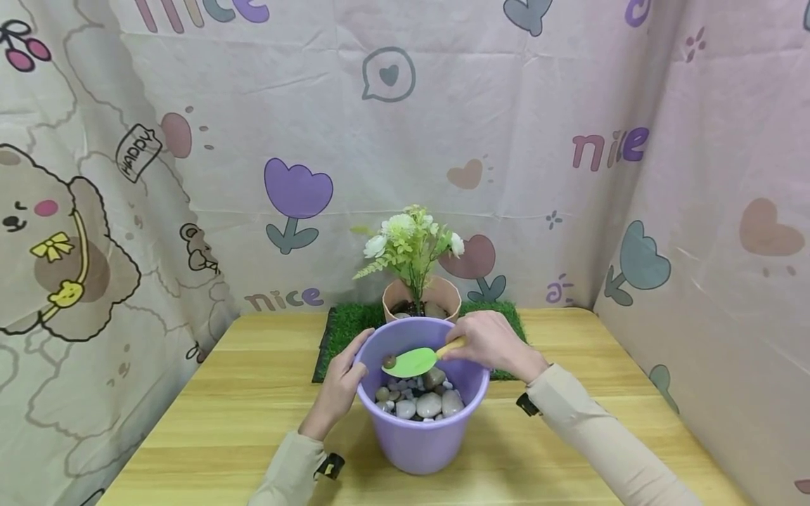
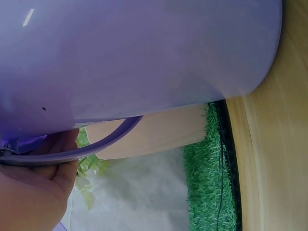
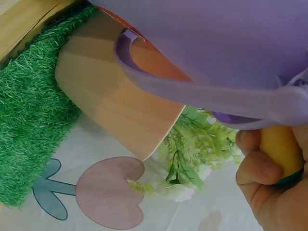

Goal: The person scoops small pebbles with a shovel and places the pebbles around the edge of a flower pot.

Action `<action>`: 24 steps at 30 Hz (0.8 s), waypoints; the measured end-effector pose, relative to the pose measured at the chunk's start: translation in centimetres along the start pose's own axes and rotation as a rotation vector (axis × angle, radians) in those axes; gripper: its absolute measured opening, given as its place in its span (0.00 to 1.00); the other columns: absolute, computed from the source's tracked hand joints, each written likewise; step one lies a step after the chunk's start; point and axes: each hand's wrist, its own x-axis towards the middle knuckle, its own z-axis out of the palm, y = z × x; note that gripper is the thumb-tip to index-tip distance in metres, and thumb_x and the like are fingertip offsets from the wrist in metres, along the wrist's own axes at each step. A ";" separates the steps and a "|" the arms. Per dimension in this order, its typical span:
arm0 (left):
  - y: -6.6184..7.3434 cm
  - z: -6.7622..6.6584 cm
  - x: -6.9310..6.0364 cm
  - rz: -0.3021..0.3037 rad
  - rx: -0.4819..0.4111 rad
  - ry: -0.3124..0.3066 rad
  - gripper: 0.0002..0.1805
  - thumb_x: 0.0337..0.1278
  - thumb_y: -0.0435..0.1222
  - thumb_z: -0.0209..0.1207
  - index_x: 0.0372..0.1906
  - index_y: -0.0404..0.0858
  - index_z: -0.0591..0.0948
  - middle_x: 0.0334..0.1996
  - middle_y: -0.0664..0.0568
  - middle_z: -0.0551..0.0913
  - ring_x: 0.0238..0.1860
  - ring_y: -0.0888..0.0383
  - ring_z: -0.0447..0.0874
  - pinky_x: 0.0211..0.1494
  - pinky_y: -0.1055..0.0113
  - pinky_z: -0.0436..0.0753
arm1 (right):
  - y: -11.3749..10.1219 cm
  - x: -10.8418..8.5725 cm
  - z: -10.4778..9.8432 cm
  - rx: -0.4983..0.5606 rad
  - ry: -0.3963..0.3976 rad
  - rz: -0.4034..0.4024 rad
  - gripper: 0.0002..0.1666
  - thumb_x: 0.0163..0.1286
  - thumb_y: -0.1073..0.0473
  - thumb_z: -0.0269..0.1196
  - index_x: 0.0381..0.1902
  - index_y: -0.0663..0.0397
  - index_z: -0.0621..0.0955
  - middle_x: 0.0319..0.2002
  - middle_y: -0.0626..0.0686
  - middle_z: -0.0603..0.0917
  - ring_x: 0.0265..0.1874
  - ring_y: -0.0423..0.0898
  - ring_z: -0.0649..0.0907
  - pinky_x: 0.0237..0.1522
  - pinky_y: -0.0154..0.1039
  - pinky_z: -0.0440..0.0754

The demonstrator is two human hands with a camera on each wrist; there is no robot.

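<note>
A printed cloth point(image 1: 342, 133) hangs behind a wooden table point(image 1: 234, 400), where a green grass mat point(image 1: 351, 325) lies beyond a purple bucket point(image 1: 422, 446). Only the head view looks down into the bucket; both wrist views show its outer wall, along with a curved carrying handle point(image 3: 192, 91) that the head view does not reveal. Behind the bucket, a peach flowerpot point(image 3: 120, 91) bears pale flowers with green leaves point(image 1: 411, 242); the bucket hides its lower part from the head, while the right wrist view shows much of its side.

The left hand point(image 1: 338, 383) grips the bucket's left side, thumb at the rim; the left wrist view adds that its fingers pass beneath the carrying handle. The right hand point(image 1: 490, 343) is curled round the yellow grip point(image 1: 451, 347) of a green trowel point(image 1: 414, 362), and the right wrist view shows the fingers closing on it. The trowel is in the bucket's mouth, above a bed of stones point(image 1: 428, 405). Its long axis runs crosswise, sloping slightly, with the grip higher at right and the blade pointing left. A small brown stone point(image 1: 389, 362) sits at the blade's tip.
</note>
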 end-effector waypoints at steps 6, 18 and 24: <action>0.2 0.0 0.0 0.002 0.005 0.006 0.36 0.53 0.26 0.44 0.72 0.44 0.68 0.64 0.42 0.76 0.47 0.48 0.80 0.39 0.67 0.80 | 0.3 -0.7 0.0 0.053 0.052 -0.004 0.11 0.50 0.42 0.75 0.30 0.36 0.90 0.24 0.35 0.82 0.22 0.28 0.75 0.22 0.25 0.71; 0.2 0.0 0.1 0.002 0.010 0.006 0.37 0.53 0.27 0.44 0.72 0.44 0.67 0.66 0.43 0.74 0.48 0.47 0.79 0.40 0.68 0.80 | 0.9 -1.3 0.4 0.089 0.198 -0.018 0.13 0.48 0.44 0.76 0.33 0.38 0.90 0.27 0.34 0.85 0.27 0.31 0.74 0.28 0.28 0.72; 0.1 0.0 0.1 -0.004 0.009 0.005 0.37 0.52 0.26 0.44 0.72 0.43 0.68 0.66 0.44 0.74 0.51 0.49 0.79 0.43 0.68 0.80 | 1.3 -1.7 0.4 0.088 0.257 -0.023 0.15 0.46 0.46 0.78 0.33 0.40 0.91 0.27 0.35 0.85 0.27 0.32 0.75 0.28 0.29 0.72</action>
